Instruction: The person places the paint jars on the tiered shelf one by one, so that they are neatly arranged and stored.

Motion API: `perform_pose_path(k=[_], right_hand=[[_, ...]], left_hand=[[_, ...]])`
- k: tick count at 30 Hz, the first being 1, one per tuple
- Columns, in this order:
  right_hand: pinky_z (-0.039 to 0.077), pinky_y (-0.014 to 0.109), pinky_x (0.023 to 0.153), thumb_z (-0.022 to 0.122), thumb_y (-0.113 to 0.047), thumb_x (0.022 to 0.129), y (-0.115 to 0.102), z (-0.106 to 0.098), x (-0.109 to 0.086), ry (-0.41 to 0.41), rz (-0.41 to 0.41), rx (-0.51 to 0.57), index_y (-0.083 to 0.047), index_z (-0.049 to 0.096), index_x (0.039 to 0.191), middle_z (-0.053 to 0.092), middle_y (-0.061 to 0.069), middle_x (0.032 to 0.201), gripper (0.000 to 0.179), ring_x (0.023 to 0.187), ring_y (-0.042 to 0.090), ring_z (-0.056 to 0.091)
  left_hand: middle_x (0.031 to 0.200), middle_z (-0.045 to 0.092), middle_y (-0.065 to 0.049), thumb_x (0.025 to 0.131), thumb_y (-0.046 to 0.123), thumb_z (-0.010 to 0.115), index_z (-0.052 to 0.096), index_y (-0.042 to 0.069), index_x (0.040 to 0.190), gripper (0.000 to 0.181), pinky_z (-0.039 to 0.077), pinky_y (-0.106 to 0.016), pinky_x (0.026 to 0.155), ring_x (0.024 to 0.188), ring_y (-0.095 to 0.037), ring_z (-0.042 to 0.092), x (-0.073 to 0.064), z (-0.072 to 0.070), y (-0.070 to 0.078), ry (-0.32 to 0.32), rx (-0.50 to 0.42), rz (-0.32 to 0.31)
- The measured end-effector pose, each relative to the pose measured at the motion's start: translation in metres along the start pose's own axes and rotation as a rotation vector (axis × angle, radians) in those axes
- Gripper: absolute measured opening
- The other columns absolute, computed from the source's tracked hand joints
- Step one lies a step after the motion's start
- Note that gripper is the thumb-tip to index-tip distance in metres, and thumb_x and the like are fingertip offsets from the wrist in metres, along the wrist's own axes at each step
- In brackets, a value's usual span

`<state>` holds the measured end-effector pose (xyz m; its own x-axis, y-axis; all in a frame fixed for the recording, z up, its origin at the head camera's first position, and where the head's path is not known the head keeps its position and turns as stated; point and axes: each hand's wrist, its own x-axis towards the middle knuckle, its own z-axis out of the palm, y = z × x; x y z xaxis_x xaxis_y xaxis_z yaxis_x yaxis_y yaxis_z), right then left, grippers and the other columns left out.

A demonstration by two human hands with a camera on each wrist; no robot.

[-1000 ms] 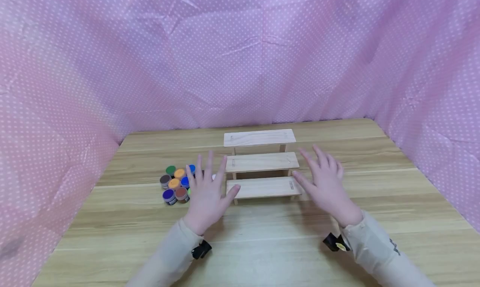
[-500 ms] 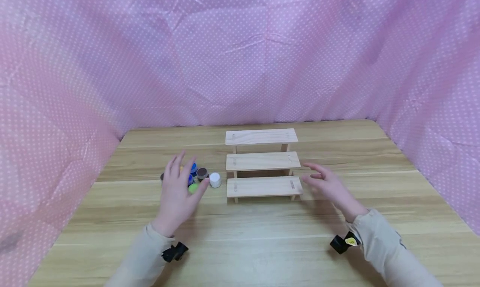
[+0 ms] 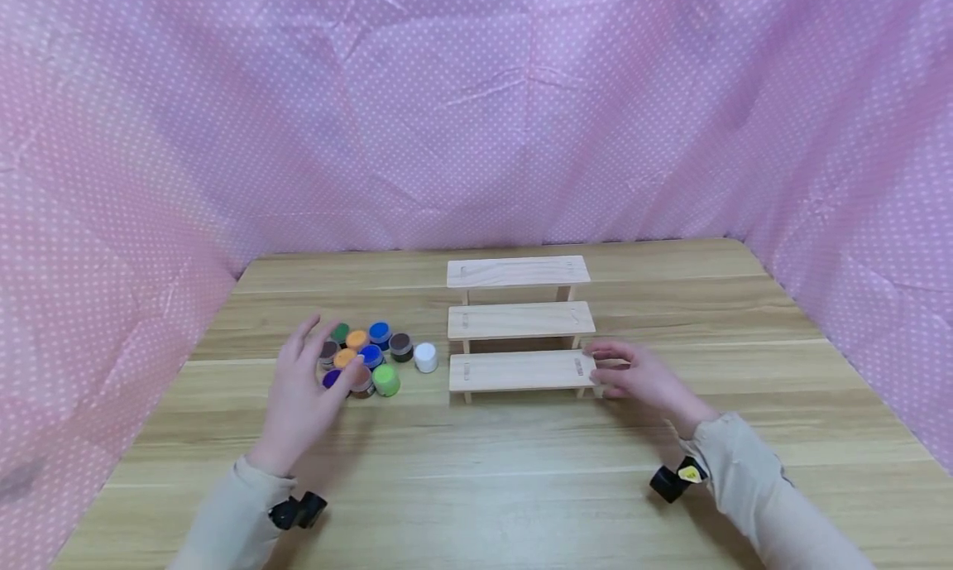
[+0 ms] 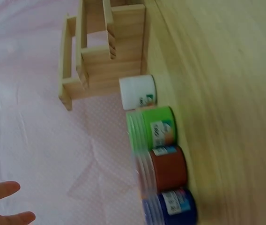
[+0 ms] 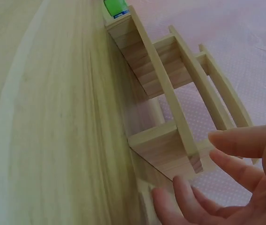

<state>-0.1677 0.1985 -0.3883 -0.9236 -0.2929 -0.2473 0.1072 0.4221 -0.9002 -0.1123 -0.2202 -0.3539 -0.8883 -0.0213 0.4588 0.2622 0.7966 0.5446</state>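
A three-tier wooden shelf (image 3: 521, 371) stands mid-table, its steps rising toward the back. My right hand (image 3: 644, 380) is at its right end, fingers loosely bent. In the right wrist view, the fingers (image 5: 184, 201) and thumb spread around the end of the lowest board, with gaps showing; contact is unclear. My left hand (image 3: 301, 396) hovers, fingers spread, at the left side of a cluster of small paint jars. Among them are a green jar (image 3: 386, 380), a white jar (image 3: 426, 357), a brown jar (image 4: 169, 168) and a dark blue jar (image 4: 179, 208). The hand partly covers some jars.
Wood-grain tabletop (image 3: 476, 487) extends around the shelf and jars. A pink dotted cloth (image 3: 476, 140) hangs behind and along both sides. A small pale wooden piece (image 5: 148, 204) lies near the right fingertips.
Both hands have drawn apart from above the shelf's sides. The left moved left and toward the person, uncovering more jars; the right lowered and came in to the lowest board's right end.
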Motion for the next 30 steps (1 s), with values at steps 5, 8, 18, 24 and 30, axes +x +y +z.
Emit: perform_pose_path(k=[5,8,18,24,30], right_hand=[[0.057,0.033,0.081,0.061,-0.007,0.087,0.003,0.004,0.003,-0.012,-0.005,0.011,0.003,0.047,0.130,0.042,0.029,0.133,0.046,0.103,0.024,0.059],[0.057,0.032,0.081,0.059,-0.006,0.087,0.003,0.005,0.004,-0.011,0.003,0.011,0.004,0.048,0.129,0.042,0.030,0.132,0.044,0.103,0.024,0.059],[0.055,0.034,0.087,0.057,0.000,0.087,0.007,0.003,0.010,-0.040,0.067,0.169,0.005,0.041,0.132,0.041,0.027,0.131,0.048,0.095,0.014,0.060],[0.054,0.035,0.089,0.054,0.003,0.088,0.009,-0.001,0.011,-0.093,0.059,0.263,0.008,0.035,0.133,0.045,0.020,0.124,0.049,0.093,0.012,0.060],[0.053,0.036,0.090,0.053,0.006,0.088,0.013,-0.002,0.013,-0.116,0.058,0.313,0.009,0.033,0.133,0.048,0.014,0.117,0.050,0.093,0.013,0.061]], left_hand=[[0.140,0.036,-0.029,0.087,0.030,0.065,0.050,0.001,0.129,0.053,0.034,-0.069,0.094,0.125,-0.050,0.035,0.000,-0.005,-0.010,-0.049,0.018,-0.063],[0.139,0.035,-0.029,0.087,0.034,0.064,0.048,0.002,0.131,0.056,0.033,-0.070,0.094,0.125,-0.051,0.035,0.000,-0.009,-0.013,-0.090,0.021,-0.094],[0.130,0.045,-0.024,0.087,0.030,0.066,0.050,0.000,0.128,0.053,0.039,-0.064,0.093,0.119,-0.043,0.043,-0.002,-0.015,-0.026,-0.140,0.009,-0.095],[0.125,0.047,-0.025,0.086,0.021,0.066,0.050,-0.002,0.127,0.050,0.043,-0.062,0.090,0.115,-0.043,0.045,-0.003,-0.017,-0.032,-0.205,-0.048,-0.110],[0.129,0.046,-0.024,0.086,0.021,0.066,0.049,-0.001,0.129,0.051,0.047,-0.056,0.091,0.119,-0.044,0.043,0.002,-0.018,-0.040,-0.308,-0.078,-0.164]])
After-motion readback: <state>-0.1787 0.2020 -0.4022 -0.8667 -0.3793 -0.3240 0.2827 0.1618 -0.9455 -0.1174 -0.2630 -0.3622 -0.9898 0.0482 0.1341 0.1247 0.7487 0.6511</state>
